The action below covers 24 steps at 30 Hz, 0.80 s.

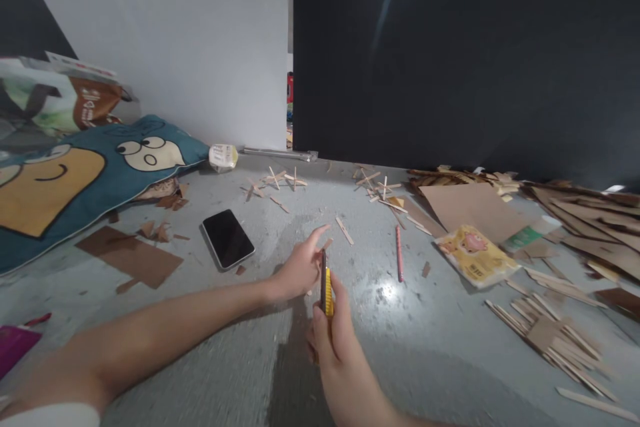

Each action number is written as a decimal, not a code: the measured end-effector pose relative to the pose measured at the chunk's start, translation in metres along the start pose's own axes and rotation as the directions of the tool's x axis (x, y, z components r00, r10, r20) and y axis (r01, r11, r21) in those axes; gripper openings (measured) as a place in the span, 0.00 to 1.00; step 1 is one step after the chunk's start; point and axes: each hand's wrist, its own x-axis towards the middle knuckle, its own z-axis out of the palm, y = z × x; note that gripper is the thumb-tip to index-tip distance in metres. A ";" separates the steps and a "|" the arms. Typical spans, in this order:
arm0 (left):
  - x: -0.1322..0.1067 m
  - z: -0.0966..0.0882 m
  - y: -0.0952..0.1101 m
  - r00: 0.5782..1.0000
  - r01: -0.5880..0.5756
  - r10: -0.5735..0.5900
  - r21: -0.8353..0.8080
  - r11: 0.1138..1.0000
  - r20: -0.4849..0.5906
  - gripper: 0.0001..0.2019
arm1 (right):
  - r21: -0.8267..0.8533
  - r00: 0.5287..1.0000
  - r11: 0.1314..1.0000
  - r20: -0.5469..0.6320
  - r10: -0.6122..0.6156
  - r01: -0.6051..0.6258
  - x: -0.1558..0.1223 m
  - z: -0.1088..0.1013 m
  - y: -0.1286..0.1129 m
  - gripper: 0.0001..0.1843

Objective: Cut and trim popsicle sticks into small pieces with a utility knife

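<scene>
In the head view, two bare hands meet near the middle of a grey table (pixel 280 360). The right hand (pixel 336 333) is wrapped around a yellow and dark knife (pixel 329 293), its thumb and fingers pressed against the two sides of the handle. The knife lies between thumb and fingers, with its far part standing out beyond their tips. Its long axis runs almost straight from near to far, the far end reaching toward the left hand (pixel 303 270) and the near end going down into the right palm. The left hand comes in from the left, one finger stretched out to the right and the others curled beside the knife's far end. A short wooden piece (pixel 327 244) shows just there, slanting far and to the right; whether the left fingers pinch it cannot be told, nor whether the knife touches it. Just beyond, to the right, lies a loose flat stick (pixel 345 231). Left of the hands is a dark-screened phone (pixel 228 239); to the right, a pink pen (pixel 399 253) lies roughly near to far, with a yellow packet (pixel 475 257) farther right. Bundled sticks (pixel 550 333) lie at the near right.
</scene>
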 end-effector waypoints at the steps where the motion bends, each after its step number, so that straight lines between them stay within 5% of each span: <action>1: 0.001 0.000 -0.002 1.000 -0.008 0.008 -0.002 1.000 0.005 0.41 | 0.030 1.000 0.999 0.007 0.028 -0.028 0.001 0.000 -0.003 0.48; 6: 0.004 -0.002 -0.008 0.993 -0.118 0.119 0.035 0.992 -0.026 0.35 | 0.125 0.987 0.979 0.006 0.161 -0.161 0.008 -0.005 -0.036 0.51; 11: 0.003 -0.007 -0.002 0.975 -0.223 0.223 0.081 0.972 0.006 0.39 | -0.079 0.958 0.959 0.076 0.277 -0.271 0.026 -0.028 -0.072 0.40; 14: 0.002 -0.007 0.002 0.976 -0.217 0.216 0.052 0.975 0.027 0.39 | -0.248 0.970 0.945 0.060 0.234 -0.212 0.037 -0.048 -0.083 0.35; 19: 0.000 -0.004 0.007 0.979 -0.202 0.196 0.127 0.971 0.061 0.29 | -0.350 0.982 0.928 0.091 0.167 -0.126 0.042 -0.069 -0.079 0.33; 24: 0.002 -0.001 0.008 0.987 -0.157 0.152 0.140 0.978 0.048 0.28 | -0.386 0.988 0.920 0.101 0.116 -0.068 0.029 -0.068 -0.061 0.35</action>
